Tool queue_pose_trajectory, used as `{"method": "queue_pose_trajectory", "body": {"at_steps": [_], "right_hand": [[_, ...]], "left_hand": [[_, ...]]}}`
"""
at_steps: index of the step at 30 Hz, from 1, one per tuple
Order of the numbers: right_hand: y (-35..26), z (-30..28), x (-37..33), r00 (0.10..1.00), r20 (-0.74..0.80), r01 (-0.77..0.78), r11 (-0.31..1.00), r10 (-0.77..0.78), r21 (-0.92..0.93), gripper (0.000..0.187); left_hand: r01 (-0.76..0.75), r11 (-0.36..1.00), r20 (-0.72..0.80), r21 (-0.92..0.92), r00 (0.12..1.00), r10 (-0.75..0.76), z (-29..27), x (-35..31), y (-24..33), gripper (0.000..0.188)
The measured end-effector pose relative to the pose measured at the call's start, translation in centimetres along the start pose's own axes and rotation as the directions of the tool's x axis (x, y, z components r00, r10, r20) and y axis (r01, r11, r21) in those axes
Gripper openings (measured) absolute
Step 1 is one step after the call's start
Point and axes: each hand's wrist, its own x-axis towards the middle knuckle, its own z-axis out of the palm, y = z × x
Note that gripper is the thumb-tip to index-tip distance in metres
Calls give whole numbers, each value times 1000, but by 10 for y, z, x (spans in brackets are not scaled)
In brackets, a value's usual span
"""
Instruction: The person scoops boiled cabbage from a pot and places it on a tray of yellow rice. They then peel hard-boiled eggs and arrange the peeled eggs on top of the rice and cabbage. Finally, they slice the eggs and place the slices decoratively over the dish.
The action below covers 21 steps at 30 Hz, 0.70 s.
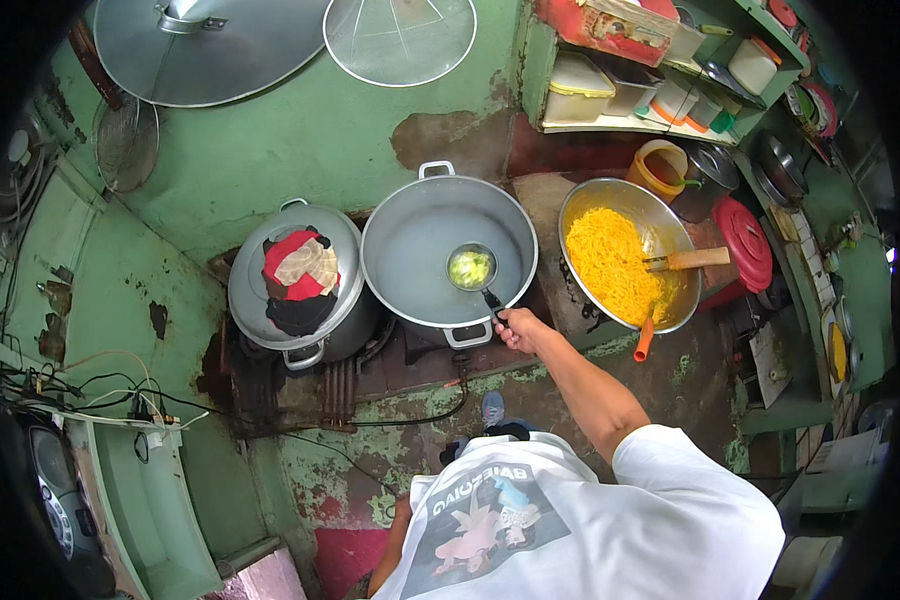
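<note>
My right hand (515, 329) grips the handle of the scoop (492, 299), slanting up-left over the centre pot (395, 220); my left hand is hidden.

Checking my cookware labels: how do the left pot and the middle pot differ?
The left pot is covered by a lid; the middle pot is open, showing pale liquid. Red, beige and black cloths lie on the left pot's lid, while the right hand holds a black-handled scoop at the middle pot. Both are grey metal with loop handles.
</note>
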Motion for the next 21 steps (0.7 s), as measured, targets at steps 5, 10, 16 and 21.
{"method": "queue_pose_trajectory", "body": {"at_steps": [5,10,16,21], "right_hand": [[10,-3,17,997,64,45,999,-45,11,25],[13,-9,16,997,66,45,999,-46,24,24],[67,-13,-6,956,-5,291,956,-292,-39,19],[110,-26,-12,942,13,334,935,-335,-116,23]], "left_hand": [[-38,999,4,27,999,38,0,1,13,26],[-87,996,10,34,996,87,13,6,45,26],[-118,993,49,22,992,117,26,7,71,26],[-274,915,188,298,956,225,19,25,54,23]]}}
